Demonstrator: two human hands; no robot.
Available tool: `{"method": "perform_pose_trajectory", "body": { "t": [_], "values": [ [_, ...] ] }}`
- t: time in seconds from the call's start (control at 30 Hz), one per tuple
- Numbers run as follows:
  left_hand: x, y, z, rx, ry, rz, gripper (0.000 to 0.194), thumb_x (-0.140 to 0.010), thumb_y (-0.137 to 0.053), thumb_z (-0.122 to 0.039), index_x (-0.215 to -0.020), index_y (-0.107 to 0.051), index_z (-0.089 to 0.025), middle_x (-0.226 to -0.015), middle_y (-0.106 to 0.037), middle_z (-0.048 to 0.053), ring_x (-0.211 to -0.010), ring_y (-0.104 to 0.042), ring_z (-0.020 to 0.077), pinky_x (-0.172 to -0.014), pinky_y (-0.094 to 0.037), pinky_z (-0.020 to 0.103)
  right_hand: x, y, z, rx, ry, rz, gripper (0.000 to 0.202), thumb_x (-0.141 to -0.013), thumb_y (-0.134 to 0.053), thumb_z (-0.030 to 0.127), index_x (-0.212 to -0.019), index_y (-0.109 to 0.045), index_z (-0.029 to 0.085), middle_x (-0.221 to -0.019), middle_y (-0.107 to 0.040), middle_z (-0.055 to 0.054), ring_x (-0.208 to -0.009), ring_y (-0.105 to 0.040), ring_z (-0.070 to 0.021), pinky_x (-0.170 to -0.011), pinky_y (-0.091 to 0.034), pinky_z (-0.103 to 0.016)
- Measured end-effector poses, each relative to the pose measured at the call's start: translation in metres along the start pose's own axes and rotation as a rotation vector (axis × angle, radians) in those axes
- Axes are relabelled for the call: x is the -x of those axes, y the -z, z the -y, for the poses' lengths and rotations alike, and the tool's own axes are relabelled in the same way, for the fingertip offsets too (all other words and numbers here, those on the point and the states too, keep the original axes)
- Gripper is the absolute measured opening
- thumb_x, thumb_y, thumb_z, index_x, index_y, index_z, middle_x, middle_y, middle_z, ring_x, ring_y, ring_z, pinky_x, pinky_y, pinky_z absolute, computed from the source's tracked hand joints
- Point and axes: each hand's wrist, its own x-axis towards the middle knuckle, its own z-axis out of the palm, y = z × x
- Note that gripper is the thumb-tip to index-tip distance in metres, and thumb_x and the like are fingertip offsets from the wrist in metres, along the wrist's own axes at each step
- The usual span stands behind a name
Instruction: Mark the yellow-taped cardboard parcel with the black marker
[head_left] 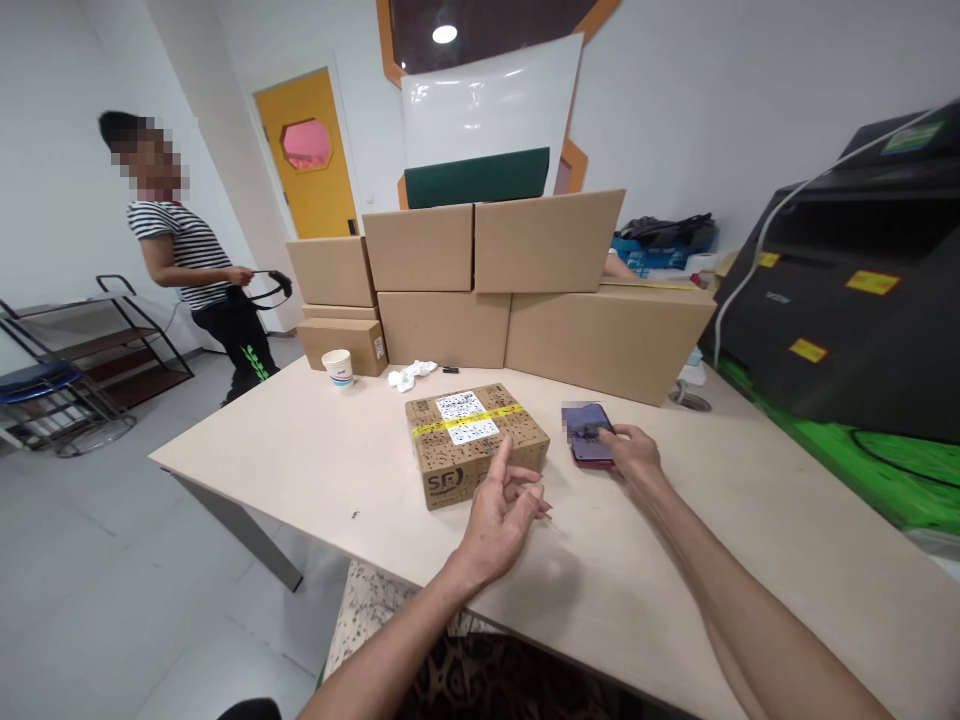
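A small brown cardboard parcel (474,446) with a white label and yellow tape sits on the table (315,440). My left hand (501,515) is in front of its near right side, index finger stretched toward it and the other fingers loosely bent apart. Whether the fingertip touches the parcel I cannot tell. To the right of the parcel, my right hand (636,455) grips a smartphone (590,440) by its right edge, thumb over the lit screen. The phone is low over the tabletop; contact with it is unclear.
Stacked cardboard boxes (442,328) line the table's back. A paper cup (338,368), crumpled tissue (411,375), small black object (450,370) and tape roll (690,398) lie before them. Right stands a black printer (832,270); a person (191,250) holding a black strap is at left.
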Motion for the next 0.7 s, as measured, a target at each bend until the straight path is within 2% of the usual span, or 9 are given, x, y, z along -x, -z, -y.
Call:
{"method": "perform_pose_trajectory", "body": {
  "t": [0.17,0.33,0.47,0.7],
  "values": [
    [0.005,0.005,-0.008,-0.057,-0.024,0.016,0.084,-0.092,-0.070,-0.044,-0.163,-0.031,-0.023,-0.114,-0.064,0.009,-0.082,-0.070,0.0155,-0.080,-0.060,0.034,-0.003,0.011,0.004,0.253,-0.043,0.108,0.031,-0.082,-0.063,0.037,-0.104,-0.068,0.016,-0.071,-0.071,-0.008,-0.061,-0.069,-0.0253,-0.057,-0.055,-0.036],
    [0.009,0.013,-0.021,-0.104,-0.060,0.009,0.074,-0.094,-0.069,-0.043,-0.158,-0.039,-0.023,-0.117,-0.065,0.011,-0.083,-0.070,0.0155,-0.083,-0.060,0.035,0.001,0.016,0.014,0.471,0.011,0.177,0.035,-0.088,-0.061,0.038,-0.112,-0.070,0.015,-0.090,-0.077,-0.017,-0.085,-0.075,-0.0330,-0.072,-0.056,-0.040],
    [0.010,0.022,-0.030,-0.126,-0.084,-0.023,0.067,-0.094,-0.069,-0.043,-0.153,-0.045,-0.024,-0.119,-0.065,0.010,-0.084,-0.070,0.0154,-0.086,-0.059,0.036,0.007,0.019,0.019,0.613,0.042,0.204,0.041,-0.094,-0.055,0.043,-0.119,-0.069,0.014,-0.105,-0.077,-0.023,-0.098,-0.075,-0.0377,-0.076,-0.055,-0.042],
    [0.009,0.030,-0.035,-0.095,-0.095,-0.086,0.065,-0.091,-0.072,-0.045,-0.149,-0.050,-0.024,-0.119,-0.064,0.010,-0.083,-0.068,0.0153,-0.085,-0.059,0.036,0.014,0.025,0.026,0.730,0.056,0.239,0.036,-0.097,-0.052,0.041,-0.112,-0.073,0.016,-0.110,-0.077,-0.023,-0.106,-0.073,-0.0380,-0.075,-0.053,-0.040]
  ]
}}
